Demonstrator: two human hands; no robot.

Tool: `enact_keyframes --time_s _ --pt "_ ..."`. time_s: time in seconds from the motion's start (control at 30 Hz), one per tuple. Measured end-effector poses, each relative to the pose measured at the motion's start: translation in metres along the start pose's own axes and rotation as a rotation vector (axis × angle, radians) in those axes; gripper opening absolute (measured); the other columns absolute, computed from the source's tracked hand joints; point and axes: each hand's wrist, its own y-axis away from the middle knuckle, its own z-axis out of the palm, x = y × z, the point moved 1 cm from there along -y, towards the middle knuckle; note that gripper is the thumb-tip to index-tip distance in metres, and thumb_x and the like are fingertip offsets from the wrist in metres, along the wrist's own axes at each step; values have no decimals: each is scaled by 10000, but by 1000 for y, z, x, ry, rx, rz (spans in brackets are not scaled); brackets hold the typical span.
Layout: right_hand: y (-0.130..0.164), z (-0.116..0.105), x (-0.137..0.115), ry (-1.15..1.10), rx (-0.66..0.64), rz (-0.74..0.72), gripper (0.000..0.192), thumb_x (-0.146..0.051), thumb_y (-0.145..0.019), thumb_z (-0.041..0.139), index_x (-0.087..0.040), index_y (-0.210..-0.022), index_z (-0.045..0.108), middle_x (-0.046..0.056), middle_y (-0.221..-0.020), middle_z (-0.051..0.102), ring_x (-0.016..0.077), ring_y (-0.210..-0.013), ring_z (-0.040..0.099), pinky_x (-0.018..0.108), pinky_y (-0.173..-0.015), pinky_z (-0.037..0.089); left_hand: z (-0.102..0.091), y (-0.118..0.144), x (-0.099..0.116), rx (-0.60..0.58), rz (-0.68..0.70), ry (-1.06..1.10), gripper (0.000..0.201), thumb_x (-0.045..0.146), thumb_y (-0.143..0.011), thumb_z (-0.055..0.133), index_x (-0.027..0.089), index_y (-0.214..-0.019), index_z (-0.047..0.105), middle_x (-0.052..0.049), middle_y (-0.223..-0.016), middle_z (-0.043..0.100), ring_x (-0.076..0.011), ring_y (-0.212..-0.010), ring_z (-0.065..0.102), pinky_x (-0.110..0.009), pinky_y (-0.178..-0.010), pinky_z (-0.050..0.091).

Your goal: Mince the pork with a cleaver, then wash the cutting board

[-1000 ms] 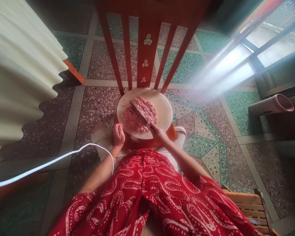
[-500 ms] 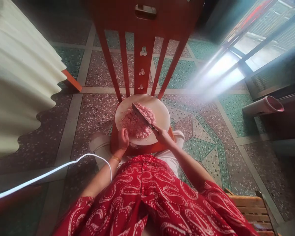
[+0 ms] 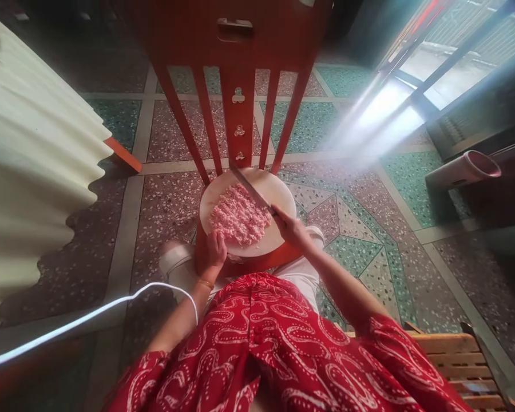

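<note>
A round pale chopping board [image 3: 282, 191] lies on the seat of a red wooden chair. Spread over its middle and left is a heap of pink minced meat [image 3: 237, 220]. My right hand [image 3: 292, 230] grips the handle of a kitchen knife [image 3: 249, 187], whose blade points up and to the left, raised over the far side of the mince. At the near left rim, my left hand [image 3: 217, 249] is closed against the board's edge beside the meat, its fingers curled and partly hidden.
The tall slatted chair back [image 3: 239, 114] rises behind the board. A white cable [image 3: 90, 312] crosses from the left to my left forearm. A pale cloth [image 3: 38, 171] hangs at left; a bin [image 3: 463, 170] and a slatted wooden seat [image 3: 455, 360] are at right.
The knife has lifted off the mince and shifted toward the far side with my right hand. My left hand stays at the rim. The view has tilted slightly.
</note>
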Motion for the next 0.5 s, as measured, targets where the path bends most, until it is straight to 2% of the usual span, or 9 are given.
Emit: enact_keyframes --time_s 0.07,0.13,0.2,0.3,0.37,0.5 --pt "-2 -12 -11 -57 121 -110 454 -338 -939 418 -249 -1379 485 43 -1221 654 191 -1065 646 307 -904 512 0 0 -1 6 12 -8 288 415 -937 316 212 -874 511 -104 -883 602 -215 -847 578 -367 -829 474" --pt "-1 -10 -13 -98 176 -152 472 -332 -943 392 -194 -1387 476 67 -1260 629 187 -1095 629 306 -935 497 1 -1 -3 16 17 -14 290 410 -936 309 210 -872 509 -108 -882 603 -216 -844 576 -368 -822 476" --pt "1 5 -5 -90 112 -96 459 -317 -933 406 -171 -1355 514 79 -1208 659 190 -1062 646 299 -916 505 2 -1 -4 14 18 -19 286 403 -937 313 209 -877 513 -104 -875 604 -213 -836 578 -360 -807 477" --pt "4 20 10 -23 -62 48 405 -311 -914 460 -214 -1286 586 59 -1091 713 200 -961 685 289 -846 527 1 -1 -4 11 32 -29 285 395 -939 316 205 -883 521 -104 -872 605 -210 -834 583 -355 -802 475" --pt "2 12 10 -4 -66 73 393 -324 -919 458 -238 -1277 594 45 -1061 724 200 -925 694 280 -825 527 0 -2 -4 20 39 -43 282 401 -935 330 202 -895 526 -109 -892 610 -215 -861 588 -358 -820 473" --pt "-9 -15 -2 -20 126 -40 444 -367 -941 418 -268 -1365 504 35 -1174 681 197 -1016 667 264 -861 504 1 -2 -4 31 33 -51 298 411 -936 322 198 -904 527 -110 -916 620 -211 -880 594 -348 -823 478"
